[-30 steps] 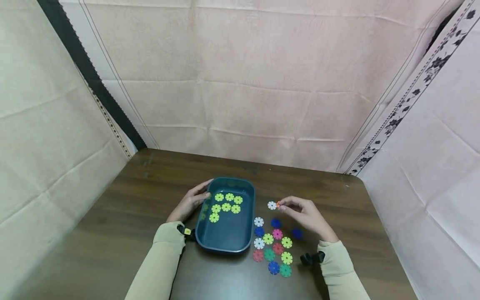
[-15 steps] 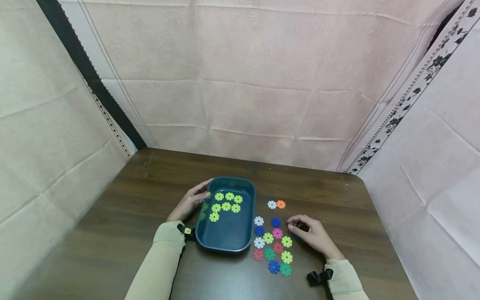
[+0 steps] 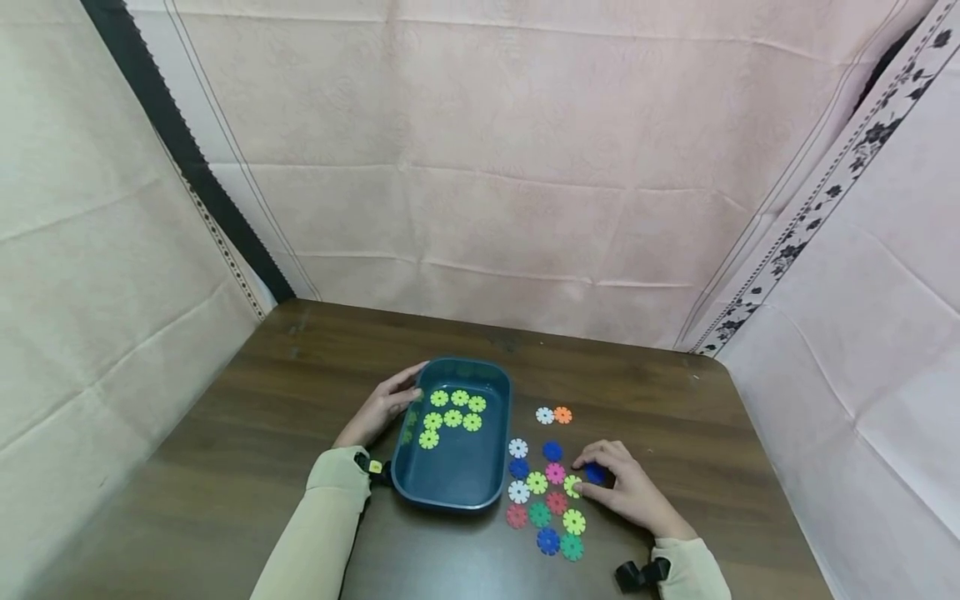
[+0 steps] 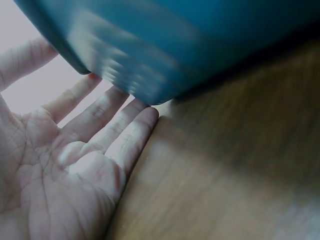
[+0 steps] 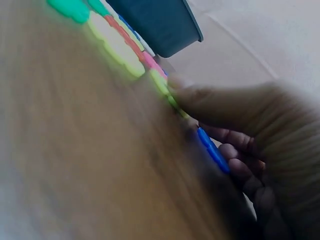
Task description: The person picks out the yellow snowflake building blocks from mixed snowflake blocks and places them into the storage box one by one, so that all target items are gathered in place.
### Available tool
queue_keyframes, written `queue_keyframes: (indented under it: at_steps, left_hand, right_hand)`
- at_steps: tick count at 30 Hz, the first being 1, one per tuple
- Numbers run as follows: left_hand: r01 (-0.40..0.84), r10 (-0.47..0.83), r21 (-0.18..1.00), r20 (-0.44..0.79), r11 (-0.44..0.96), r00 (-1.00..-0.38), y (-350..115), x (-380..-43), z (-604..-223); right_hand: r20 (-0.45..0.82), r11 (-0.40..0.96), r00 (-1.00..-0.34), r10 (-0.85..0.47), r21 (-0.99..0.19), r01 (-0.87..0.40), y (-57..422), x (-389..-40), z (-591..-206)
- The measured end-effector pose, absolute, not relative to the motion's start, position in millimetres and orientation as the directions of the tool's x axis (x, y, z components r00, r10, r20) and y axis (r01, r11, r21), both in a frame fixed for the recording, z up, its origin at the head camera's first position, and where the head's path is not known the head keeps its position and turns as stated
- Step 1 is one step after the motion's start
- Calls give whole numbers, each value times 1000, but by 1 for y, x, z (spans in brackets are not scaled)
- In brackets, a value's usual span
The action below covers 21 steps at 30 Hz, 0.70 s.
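Note:
My left hand point(image 3: 375, 412) grips the upper left corner of a dark teal tray point(image 3: 450, 487), thumb over the rim and fingers along the outer wall. Several yellow-green flower-shaped discs point(image 3: 452, 418) lie inside it. Thumb and fingers spread apart, my right hand point(image 3: 626, 492) is low over the loose discs right of the tray. The thumb touches a yellow-green disc point(image 3: 570, 485) and partly covers it. Beside the fingers lies a blue disc point(image 3: 595, 473), partly hidden in the head view. In the right wrist view, this blue disc point(image 5: 212, 150) lies below the curled rear fingers.
White point(image 3: 518, 492), pink point(image 3: 555, 473), red point(image 3: 557, 502), green point(image 3: 572, 547) and other blue discs point(image 3: 548, 542) lie flat on the brown wooden table point(image 3: 255, 467). A white disc point(image 3: 544, 415) and an orange disc point(image 3: 562, 415) sit farther back. Pale cloth point(image 3: 525, 167) surrounds the table.
My right hand has let go of the orange disc next to the white one, then come down and nearer to the yellow-green disc. The left hand and tray have stayed put.

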<state>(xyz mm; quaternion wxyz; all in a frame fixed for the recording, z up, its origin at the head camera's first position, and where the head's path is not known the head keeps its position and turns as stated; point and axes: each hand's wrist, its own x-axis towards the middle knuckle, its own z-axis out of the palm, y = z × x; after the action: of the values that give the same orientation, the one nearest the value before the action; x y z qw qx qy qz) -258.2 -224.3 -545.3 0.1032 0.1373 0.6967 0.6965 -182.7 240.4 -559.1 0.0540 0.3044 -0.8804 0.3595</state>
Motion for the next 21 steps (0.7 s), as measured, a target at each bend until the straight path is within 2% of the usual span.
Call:
queue_keyframes:
  at_steps: [7,21]
  left_hand:
    - [46,326,999,44,1,-944,-224,-257,-545]
    - [24,325,1000,26,-13,-945,-225,-257,-544]
  right_hand:
    - [368,578,-820,-439,-583,-571,238,-186,-564]
    - [330,608,-846,-420,-590,-532,237,-185,-559]
